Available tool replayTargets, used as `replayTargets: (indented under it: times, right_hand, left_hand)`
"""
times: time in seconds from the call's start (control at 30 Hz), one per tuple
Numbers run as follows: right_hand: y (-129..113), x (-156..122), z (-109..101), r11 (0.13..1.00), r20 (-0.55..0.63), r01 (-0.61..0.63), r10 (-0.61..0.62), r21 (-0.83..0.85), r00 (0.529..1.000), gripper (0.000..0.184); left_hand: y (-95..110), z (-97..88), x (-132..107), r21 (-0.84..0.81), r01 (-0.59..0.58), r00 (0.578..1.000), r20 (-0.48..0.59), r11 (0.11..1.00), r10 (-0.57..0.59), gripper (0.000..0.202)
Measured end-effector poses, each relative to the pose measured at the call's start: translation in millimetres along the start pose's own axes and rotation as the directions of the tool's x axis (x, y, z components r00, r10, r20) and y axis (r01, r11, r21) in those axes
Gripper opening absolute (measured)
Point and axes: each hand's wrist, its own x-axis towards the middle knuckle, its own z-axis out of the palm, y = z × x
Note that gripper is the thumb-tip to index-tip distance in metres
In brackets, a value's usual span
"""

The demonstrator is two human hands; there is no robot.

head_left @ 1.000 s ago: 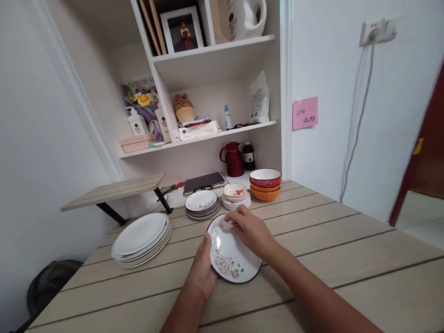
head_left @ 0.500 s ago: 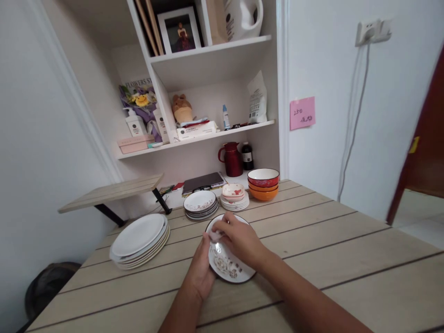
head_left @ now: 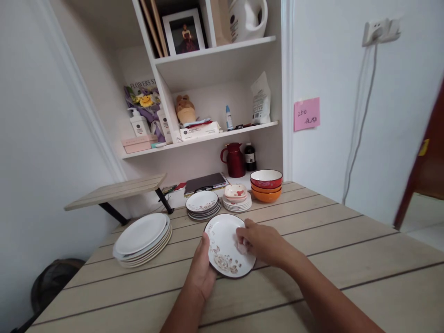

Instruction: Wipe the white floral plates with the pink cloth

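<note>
A small white plate with a brown flower pattern and dark rim [head_left: 222,240] is tilted up off the wooden table [head_left: 347,259]. My left hand [head_left: 203,273] grips its lower left edge, thumb on the face. My right hand [head_left: 263,243] presses a small wad of pale cloth [head_left: 242,243] against the plate's right side, fingers closed round it; the cloth is mostly hidden.
Further back on the table: a stack of large white plates [head_left: 142,238], a stack of small patterned plates [head_left: 202,204], small dishes [head_left: 236,196], and stacked red and orange bowls [head_left: 266,184]. Shelves behind hold a red jug [head_left: 235,159], bottles and boxes.
My right hand has slid the cloth from the plate's upper left across to its right side. My left hand keeps its grip, and the plate has shifted slightly.
</note>
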Motion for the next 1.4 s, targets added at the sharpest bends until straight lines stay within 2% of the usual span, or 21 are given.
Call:
replayTargets:
  times: [0.13, 0.2, 0.27, 0.37, 0.47, 0.57, 0.67, 0.77, 0.83, 0.9, 0.97, 1.0, 1.1, 1.2, 1.3, 1.4]
  right_hand:
    - [-11, -7, 2, 0.984, 0.121, 0.149, -0.161, 0.095, 0.980, 0.025]
    - [-21, -6, 5, 0.972, 0.101, 0.170, -0.187, 0.162, 0.977, 0.026]
    - [-31, -1, 10, 0.958, 0.025, 0.176, -0.186, 0.227, 0.982, 0.029]
    - [-42, 10, 16, 0.952, -0.135, 0.145, -0.112, 0.270, 0.985, 0.030]
    - [-40, 21, 15, 0.963, -0.276, 0.056, 0.020, 0.264, 0.961, 0.027]
    - [-27, 26, 9, 0.971, -0.320, -0.037, 0.114, 0.237, 0.941, 0.027]
    - [-9, 21, 2, 0.977, -0.265, -0.130, 0.173, 0.171, 0.948, 0.026]
    - [3, 10, -3, 0.978, -0.118, -0.185, 0.196, 0.094, 0.973, 0.021]
    - [4, 2, -6, 0.990, 0.015, -0.126, 0.126, 0.058, 0.992, 0.020]
    - [-1, -5, -7, 0.996, 0.136, 0.003, -0.015, 0.084, 0.991, 0.021]
    - [-11, -9, -4, 0.978, 0.193, 0.120, -0.153, 0.173, 0.969, 0.024]
    - [-18, -8, 0, 0.961, 0.186, 0.159, -0.202, 0.225, 0.961, 0.026]
    - [-38, 0, 12, 0.917, 0.041, 0.204, -0.232, 0.342, 0.972, 0.031]
    - [-49, 14, 21, 0.913, -0.152, 0.174, -0.125, 0.369, 0.980, 0.032]
    - [-46, 27, 21, 0.943, -0.288, 0.114, -0.020, 0.313, 0.957, 0.027]
    - [-31, 31, 14, 0.970, -0.339, 0.005, 0.080, 0.242, 0.938, 0.026]
  left_hand:
    - [0, -1.6, 1, -0.007, 0.016, 1.000, 0.008, 1.000, -0.016, 0.061]
    - [0, -2.6, 1, -0.007, 0.044, 0.999, 0.015, 0.999, -0.043, 0.062]
    - [1, -3.4, 2, -0.009, 0.077, 0.997, 0.027, 0.997, -0.077, 0.064]
    - [0, -3.2, 2, -0.012, 0.122, 0.991, 0.056, 0.992, -0.122, 0.067]
    - [-1, -1.6, 2, -0.010, 0.111, 0.991, 0.079, 0.994, -0.109, 0.066]
    - [-1, 0.6, 2, 0.012, 0.064, 0.996, 0.068, 0.998, -0.064, 0.063]
    - [0, 2.5, 1, 0.018, 0.062, 0.997, 0.041, 0.998, -0.062, 0.063]
    - [0, 3.4, 0, -0.003, 0.056, 0.998, 0.022, 0.998, -0.056, 0.063]
    - [-1, 3.2, 0, -0.007, 0.040, 0.999, 0.012, 0.999, -0.040, 0.063]
    - [-1, 2.7, 0, -0.005, 0.031, 0.999, 0.010, 0.999, -0.031, 0.063]
    - [-1, 2.3, 0, -0.006, 0.040, 0.999, 0.022, 0.999, -0.040, 0.063]
    - [0, 2.2, 0, -0.006, 0.048, 0.998, 0.027, 0.999, -0.048, 0.064]
    - [1, 2.0, 0, 0.001, 0.081, 0.996, 0.038, 0.997, -0.081, 0.067]
    - [-1, 1.3, 1, -0.013, 0.113, 0.992, 0.062, 0.993, -0.112, 0.073]
    - [-4, -0.1, 2, -0.018, 0.110, 0.990, 0.090, 0.994, -0.108, 0.074]
    - [-5, -0.4, 1, 0.025, 0.076, 0.992, 0.102, 0.997, -0.078, 0.068]
